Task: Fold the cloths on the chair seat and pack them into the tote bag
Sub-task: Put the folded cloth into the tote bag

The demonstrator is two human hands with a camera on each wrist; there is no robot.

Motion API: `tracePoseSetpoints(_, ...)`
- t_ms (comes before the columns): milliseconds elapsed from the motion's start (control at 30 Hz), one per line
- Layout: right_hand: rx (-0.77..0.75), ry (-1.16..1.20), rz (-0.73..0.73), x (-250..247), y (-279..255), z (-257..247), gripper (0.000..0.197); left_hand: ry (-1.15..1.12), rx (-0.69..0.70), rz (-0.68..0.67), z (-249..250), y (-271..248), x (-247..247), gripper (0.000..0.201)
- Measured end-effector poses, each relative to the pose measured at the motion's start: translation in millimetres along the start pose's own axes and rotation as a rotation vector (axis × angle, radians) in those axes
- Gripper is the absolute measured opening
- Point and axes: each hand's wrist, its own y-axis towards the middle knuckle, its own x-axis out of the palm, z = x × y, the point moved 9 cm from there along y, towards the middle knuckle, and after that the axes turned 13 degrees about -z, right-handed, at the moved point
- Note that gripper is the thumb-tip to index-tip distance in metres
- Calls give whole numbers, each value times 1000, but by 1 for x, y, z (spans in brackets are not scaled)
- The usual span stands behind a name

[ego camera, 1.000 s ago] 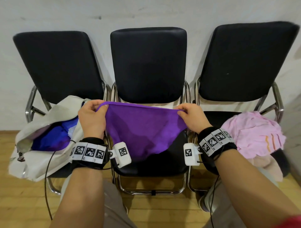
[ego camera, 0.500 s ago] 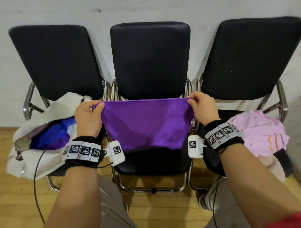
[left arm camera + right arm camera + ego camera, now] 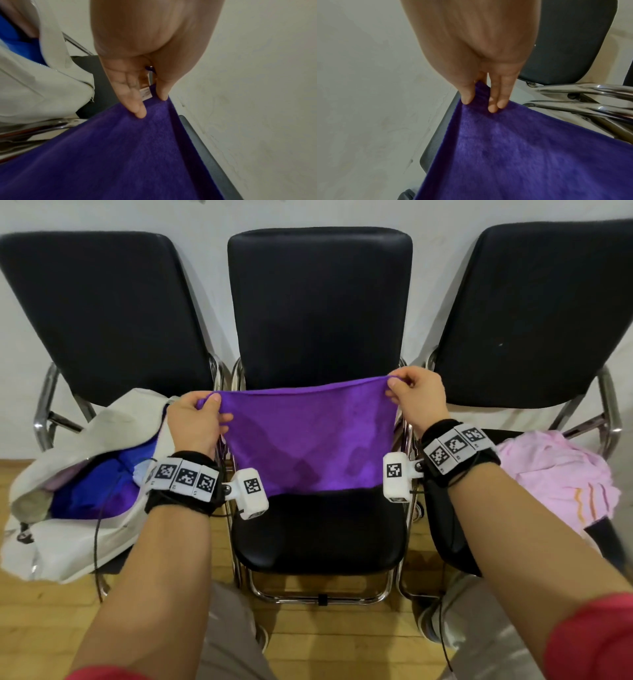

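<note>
A purple cloth (image 3: 308,436) hangs stretched between my hands above the middle chair seat (image 3: 318,532), its lower edge lying on the seat. My left hand (image 3: 197,419) pinches its top left corner, where a small white label (image 3: 145,93) shows beside my fingers (image 3: 137,108). My right hand (image 3: 414,398) pinches the top right corner, a little higher, thumb and fingers (image 3: 494,105) clamped on the purple cloth (image 3: 522,155). The off-white tote bag (image 3: 78,460) lies open on the left chair with blue and purple cloths (image 3: 96,491) inside. A pink cloth pile (image 3: 555,474) sits on the right chair.
Three black chairs with chrome frames (image 3: 44,412) stand side by side against a pale wall. Wooden floor (image 3: 329,625) lies below, with my knees close to the middle chair's front edge. Cables hang from both wristbands.
The cloth's top edge has been drawn out taut and wider. My right hand has risen and moved right, and the sagging middle has flattened into a straight hanging sheet.
</note>
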Motion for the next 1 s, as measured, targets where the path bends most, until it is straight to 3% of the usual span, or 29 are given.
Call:
tracePoseSetpoints(267,-135,8,79,-11,-2,-26,14,-65,122,-51,19,10,1,23)
tracePoseSetpoints(467,-92,2,-6,-4,-31,9,16,106,-7,-197,-11,-12,2,16)
tracePoseSetpoints(733,210,-46,-329,21,-96,97,12,333,-417,-448,-97,-76,8,7)
tracePoseSetpoints(833,354,-32,-464,32,-127,120,9,451,-512,-557,-126,-95,7,15)
tracePoseSetpoints(1000,568,-63,-635,44,-168,150,3,579,-597,-653,-149,-130,6,5)
